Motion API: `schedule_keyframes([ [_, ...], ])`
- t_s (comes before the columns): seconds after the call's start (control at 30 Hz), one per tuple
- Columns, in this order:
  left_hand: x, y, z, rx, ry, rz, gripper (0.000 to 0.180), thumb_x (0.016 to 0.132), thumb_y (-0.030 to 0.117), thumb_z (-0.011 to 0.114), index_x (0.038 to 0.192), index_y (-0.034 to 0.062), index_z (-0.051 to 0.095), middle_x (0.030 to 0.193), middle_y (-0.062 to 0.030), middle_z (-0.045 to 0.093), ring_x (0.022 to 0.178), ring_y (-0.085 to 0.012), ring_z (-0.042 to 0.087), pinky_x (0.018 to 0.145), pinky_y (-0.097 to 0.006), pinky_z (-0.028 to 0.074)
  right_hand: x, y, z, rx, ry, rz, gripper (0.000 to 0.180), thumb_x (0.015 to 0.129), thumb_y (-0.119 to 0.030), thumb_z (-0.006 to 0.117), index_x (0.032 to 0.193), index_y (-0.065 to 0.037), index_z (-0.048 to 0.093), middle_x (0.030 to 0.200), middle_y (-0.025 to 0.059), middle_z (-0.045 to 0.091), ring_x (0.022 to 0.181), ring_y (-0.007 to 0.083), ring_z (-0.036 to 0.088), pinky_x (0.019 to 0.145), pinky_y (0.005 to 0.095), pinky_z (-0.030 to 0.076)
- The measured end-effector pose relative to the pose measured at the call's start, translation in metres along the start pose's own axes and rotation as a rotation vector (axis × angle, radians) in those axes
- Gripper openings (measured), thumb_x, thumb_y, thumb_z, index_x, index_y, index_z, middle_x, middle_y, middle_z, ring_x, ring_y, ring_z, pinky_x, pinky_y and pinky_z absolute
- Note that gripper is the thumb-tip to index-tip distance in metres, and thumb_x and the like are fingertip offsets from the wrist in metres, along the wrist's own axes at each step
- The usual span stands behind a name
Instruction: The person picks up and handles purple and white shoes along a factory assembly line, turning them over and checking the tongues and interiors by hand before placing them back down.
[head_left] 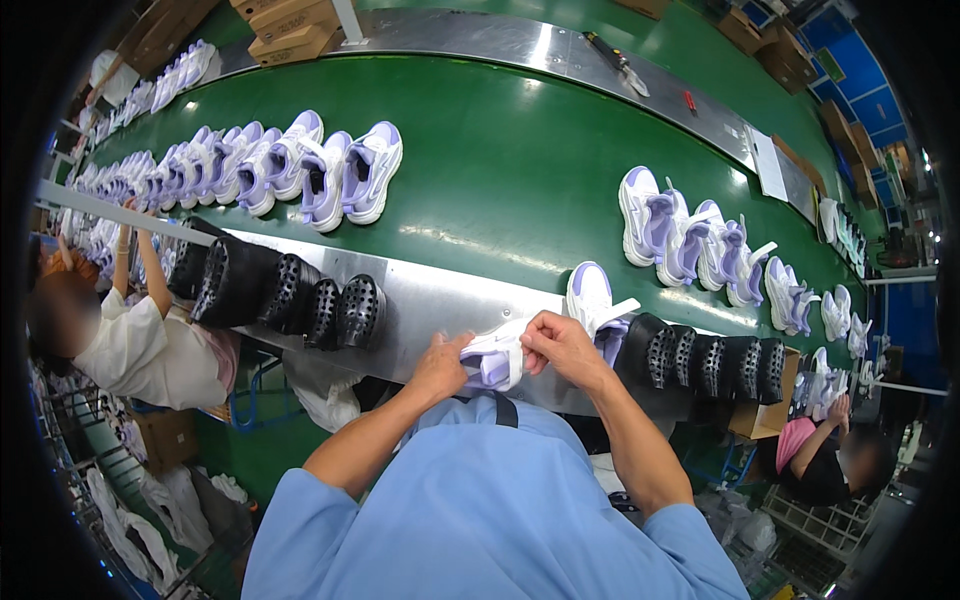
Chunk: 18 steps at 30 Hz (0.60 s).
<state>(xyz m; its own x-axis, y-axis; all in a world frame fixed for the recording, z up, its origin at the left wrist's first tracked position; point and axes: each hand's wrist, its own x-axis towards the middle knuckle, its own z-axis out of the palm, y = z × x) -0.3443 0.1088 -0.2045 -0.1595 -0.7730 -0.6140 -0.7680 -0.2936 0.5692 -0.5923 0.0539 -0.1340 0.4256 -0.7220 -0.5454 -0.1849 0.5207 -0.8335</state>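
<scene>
White-and-lilac shoe (488, 368) held low over the near edge of the steel bench (425, 290), close to the wearer's body, between the 2 hands. Step in hand, as I judge it from my remote feed: working the white strap (516, 360) across the shoe's opening. Next move, my reading: calls for a steady left grip while the right fingers work the strap into line.

Left hand (440, 366) closed on the shoe's left end; the underside of that grip is hidden from me. Right hand (565, 345) at the opposite side, fingers drawn narrow, apparently pinching the strap's edge. So the shoe sits right of the left fingers and just left of the right fingertips, touching both.

Outward: a 2nd shoe (590, 285) beside the right hand, toe pointing away, partly covered by that hand. Black perforated forms (361, 312) stand to the left, more black forms (714, 360) to the right. Beyond, green belt (500, 170) with a left row of shoes (385, 150) and a right group (637, 220). 2 co-workers flank, 1 at left (150, 350), 1 at right (815, 470).
</scene>
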Motion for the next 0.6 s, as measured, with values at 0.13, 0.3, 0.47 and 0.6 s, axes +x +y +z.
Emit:
schedule_keyframes([
  [0.13, -0.016, -0.003, -0.009, -0.016, 0.047, -0.035, 0.065, 0.084, 0.001, 0.059, 0.147, 0.0176, 0.061, 0.14, -0.0258, 0.053, 0.132, -0.0452, 0.054, 0.112, -0.046, 0.045, -0.022, -0.019, 0.01, 0.05, -0.062, -0.09, 0.027, 0.101, -0.014, 0.068, 0.123, 0.001, 0.062, 0.097, 0.0055, 0.073, 0.081, 0.0121, 0.066, 0.076, 0.0291, 0.058],
  [0.3, -0.022, -0.001, -0.017, -0.044, 0.055, 0.035, 0.065, 0.083, -0.003, 0.06, 0.143, 0.0186, 0.065, 0.139, -0.0266, 0.053, 0.132, -0.0446, 0.053, 0.112, -0.047, 0.045, -0.028, -0.011, 0.021, -0.163, -0.142, -0.054, 0.011, 0.098, -0.009, 0.071, 0.101, 0.0, 0.069, 0.085, 0.0013, 0.066, 0.076, 0.0093, 0.06, 0.07, 0.027, 0.052],
  [0.47, -0.028, 0.005, -0.027, 0.092, 0.261, 0.435, 0.071, 0.077, -0.012, 0.061, 0.14, 0.0206, 0.068, 0.143, -0.0276, 0.051, 0.132, -0.0465, 0.052, 0.11, -0.048, 0.047, -0.03, -0.008, 0.022, -0.078, -0.083, -0.101, 0.009, 0.098, -0.008, 0.071, 0.099, 0.0, 0.068, 0.081, 0.0003, 0.065, 0.072, 0.0082, 0.059, 0.066, 0.0255, 0.05],
  [0.6, -0.03, 0.018, -0.04, 0.144, 0.307, 0.587, 0.064, 0.078, -0.009, 0.068, 0.134, 0.0216, 0.072, 0.143, -0.0243, 0.053, 0.117, -0.0451, 0.057, 0.104, -0.047, 0.052, -0.022, -0.017, 0.027, -0.112, -0.162, -0.119, 0.01, 0.098, -0.009, 0.071, 0.099, 0.0, 0.069, 0.078, 0.0001, 0.064, 0.071, 0.0072, 0.058, 0.064, 0.0248, 0.048],
])
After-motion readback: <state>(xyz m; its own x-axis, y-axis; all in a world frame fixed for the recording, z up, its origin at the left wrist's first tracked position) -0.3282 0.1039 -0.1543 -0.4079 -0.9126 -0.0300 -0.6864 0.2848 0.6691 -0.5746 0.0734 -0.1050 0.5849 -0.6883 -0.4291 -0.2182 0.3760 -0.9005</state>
